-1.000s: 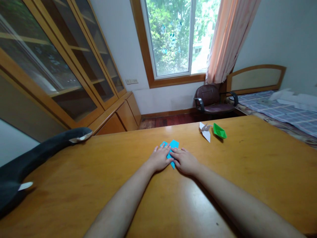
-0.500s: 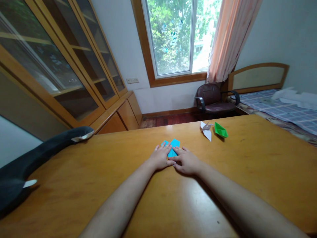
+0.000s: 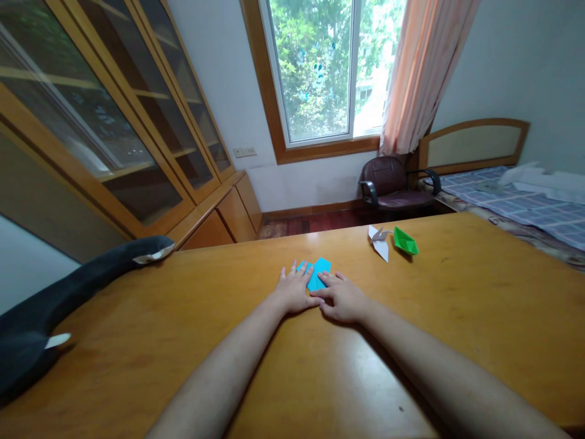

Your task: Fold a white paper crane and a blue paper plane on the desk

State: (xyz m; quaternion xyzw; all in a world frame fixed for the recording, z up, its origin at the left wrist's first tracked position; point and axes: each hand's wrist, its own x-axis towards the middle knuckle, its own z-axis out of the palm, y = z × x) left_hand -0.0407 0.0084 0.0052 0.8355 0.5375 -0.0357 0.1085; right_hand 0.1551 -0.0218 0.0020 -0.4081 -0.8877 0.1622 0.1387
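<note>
A folded piece of bright blue paper [image 3: 321, 270] lies on the wooden table [image 3: 192, 360], partly covered by both hands. My left hand [image 3: 295, 290] rests flat over its left part with the fingers spread. From the right, my right hand [image 3: 343, 297] lies on the paper's near right side, fingers stretched out and touching it. The two hands nearly meet at the paper's near edge, which they hide. Beyond my right hand stand a white paper crane [image 3: 379, 241] and a green paper boat [image 3: 405, 241].
A black stand-like object [image 3: 86, 277] with white tips reaches over the table's left side. Behind the table are a glass-door cabinet [image 3: 150, 146], a brown armchair [image 3: 388, 183] and a bed [image 3: 525, 195] at the right. A small dark spot [image 3: 401, 408] marks the near tabletop.
My left hand's fingers have spread a little and shifted slightly left on the blue paper. My right hand stays almost in place. The whole view has moved very slightly.
</note>
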